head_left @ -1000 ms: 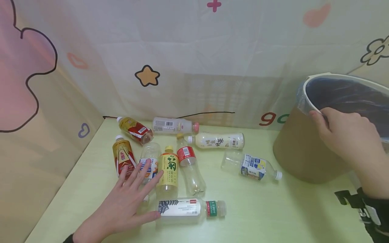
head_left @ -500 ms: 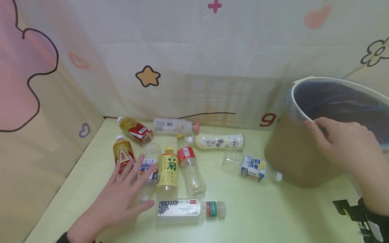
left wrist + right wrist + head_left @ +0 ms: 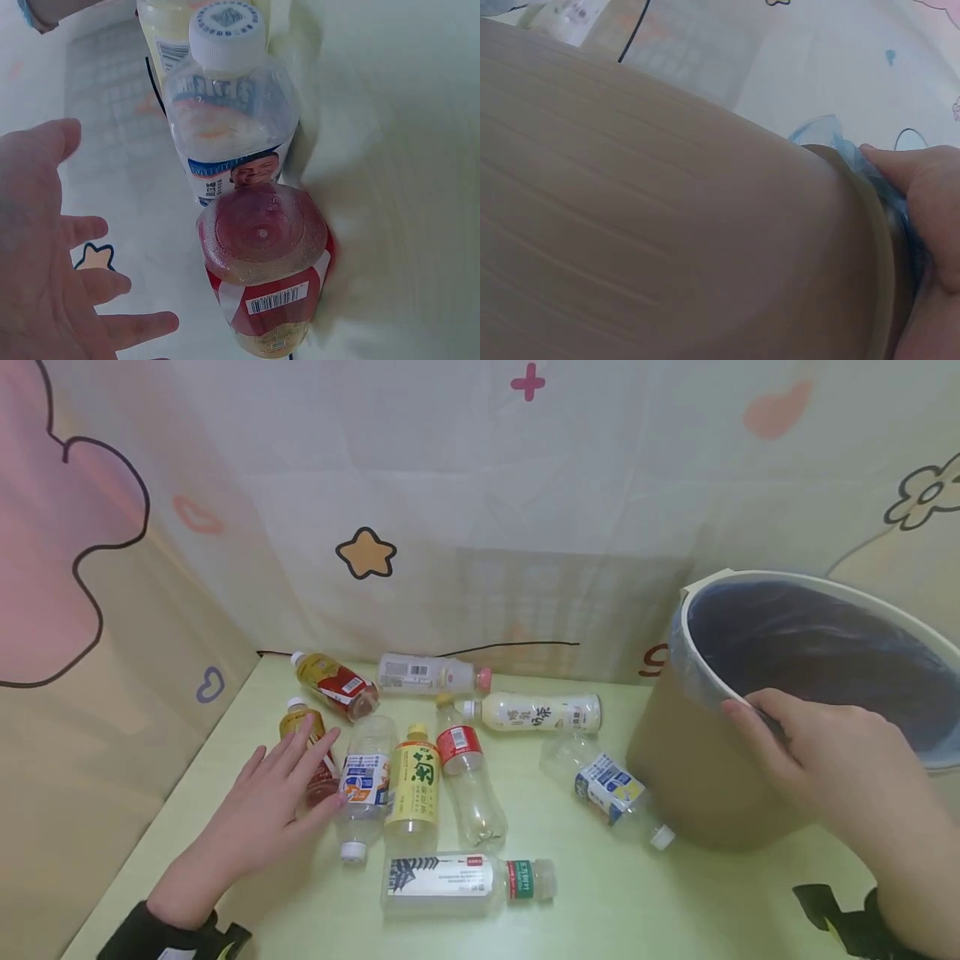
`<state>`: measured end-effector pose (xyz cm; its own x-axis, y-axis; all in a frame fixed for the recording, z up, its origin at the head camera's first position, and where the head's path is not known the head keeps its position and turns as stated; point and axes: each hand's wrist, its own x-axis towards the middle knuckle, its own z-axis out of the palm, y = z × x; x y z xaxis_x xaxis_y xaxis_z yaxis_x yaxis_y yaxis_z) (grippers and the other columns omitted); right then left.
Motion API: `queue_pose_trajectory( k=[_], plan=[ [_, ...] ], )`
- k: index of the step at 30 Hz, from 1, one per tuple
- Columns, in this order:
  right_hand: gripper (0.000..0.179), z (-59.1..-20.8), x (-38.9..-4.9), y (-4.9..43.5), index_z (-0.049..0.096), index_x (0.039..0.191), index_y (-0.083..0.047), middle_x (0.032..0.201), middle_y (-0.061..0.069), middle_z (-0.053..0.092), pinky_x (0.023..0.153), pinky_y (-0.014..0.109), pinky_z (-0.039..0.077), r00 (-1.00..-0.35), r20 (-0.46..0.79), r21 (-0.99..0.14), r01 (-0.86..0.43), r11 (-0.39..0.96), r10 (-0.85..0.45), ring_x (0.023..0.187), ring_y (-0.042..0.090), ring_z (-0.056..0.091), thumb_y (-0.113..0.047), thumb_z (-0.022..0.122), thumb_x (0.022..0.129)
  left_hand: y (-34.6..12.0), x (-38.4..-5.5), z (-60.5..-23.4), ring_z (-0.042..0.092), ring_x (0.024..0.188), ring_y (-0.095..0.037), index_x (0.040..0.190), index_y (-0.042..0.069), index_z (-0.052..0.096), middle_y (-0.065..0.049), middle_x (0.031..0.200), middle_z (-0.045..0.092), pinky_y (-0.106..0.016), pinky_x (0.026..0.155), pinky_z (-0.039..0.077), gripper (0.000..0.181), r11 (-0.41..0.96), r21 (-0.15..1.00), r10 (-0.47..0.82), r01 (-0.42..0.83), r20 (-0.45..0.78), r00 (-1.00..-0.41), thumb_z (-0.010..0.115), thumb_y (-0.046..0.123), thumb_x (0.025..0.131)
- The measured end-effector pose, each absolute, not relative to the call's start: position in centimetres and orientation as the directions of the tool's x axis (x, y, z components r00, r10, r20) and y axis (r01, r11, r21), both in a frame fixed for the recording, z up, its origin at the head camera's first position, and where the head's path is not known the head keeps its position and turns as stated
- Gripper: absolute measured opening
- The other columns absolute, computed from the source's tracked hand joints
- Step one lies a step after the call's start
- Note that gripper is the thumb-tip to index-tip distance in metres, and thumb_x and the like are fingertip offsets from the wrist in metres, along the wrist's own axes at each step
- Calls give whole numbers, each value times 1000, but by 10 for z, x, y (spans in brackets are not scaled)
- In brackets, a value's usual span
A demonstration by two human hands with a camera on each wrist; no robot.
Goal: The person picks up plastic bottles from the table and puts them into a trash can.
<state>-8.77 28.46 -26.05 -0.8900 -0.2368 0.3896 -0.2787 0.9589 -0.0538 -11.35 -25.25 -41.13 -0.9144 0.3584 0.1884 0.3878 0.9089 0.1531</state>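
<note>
My right hand [image 3: 840,768] grips the near rim of a brown trash bin [image 3: 697,768] lined with a thin plastic bag. In the right wrist view the right hand [image 3: 934,202] has its thumb over the bagged rim. Fingers spread, my left hand [image 3: 262,810] hovers over a gold-and-red drink bottle [image 3: 324,768], partly hiding it. In the left wrist view that bottle [image 3: 266,247] is beside the fingers, with nothing held. Right of it lies a clear bottle [image 3: 365,785] with a white cap. Against the bin's lower left side lies another clear bottle [image 3: 611,789] with a blue-white label.
More bottles lie on the pale table [image 3: 600,910]: a yellow-labelled tea bottle [image 3: 415,781], a red-labelled bottle [image 3: 468,777], a white-labelled bottle [image 3: 450,885], a milk tea bottle [image 3: 540,712], a pink-capped bottle [image 3: 431,674] and another gold-red bottle [image 3: 337,687]. A patterned curtain [image 3: 450,485] hangs behind.
The right hand has drawn the bin left and nearer, and the clear bottle beside it has turned. My left hand has shifted left and up, uncovering the white-capped bottle.
</note>
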Motion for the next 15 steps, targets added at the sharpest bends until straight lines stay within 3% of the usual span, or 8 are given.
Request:
queue_pose_trajectory(
  k=[9, 15],
  plan=[
    [18, -264, -79, 271, 59, 76, -17, 47, -8, 38, 43, 34, 30, -818, 491, -15, -352, 936, -299, 44, 12, 36, -29, 62, 88, -257, -136, -413, 27, 132, -46, 150, 16, 27, -23, 155, 20, -74, 100, 22, 85, 941, 209, 224, 266, 207, -952, 62, 54, 83],
    [16, -265, -73, 263, 58, 73, -18, 46, -11, 35, 41, 30, 28, -764, 550, -1, -404, 915, -337, 42, 10, 32, -25, 66, 84, -266, -159, -418, 31, 122, -57, 148, 5, 24, -36, 149, 21, -80, 91, 26, 95, 966, 243, 49, 86, 155, -987, 59, 62, 81]
  ],
)
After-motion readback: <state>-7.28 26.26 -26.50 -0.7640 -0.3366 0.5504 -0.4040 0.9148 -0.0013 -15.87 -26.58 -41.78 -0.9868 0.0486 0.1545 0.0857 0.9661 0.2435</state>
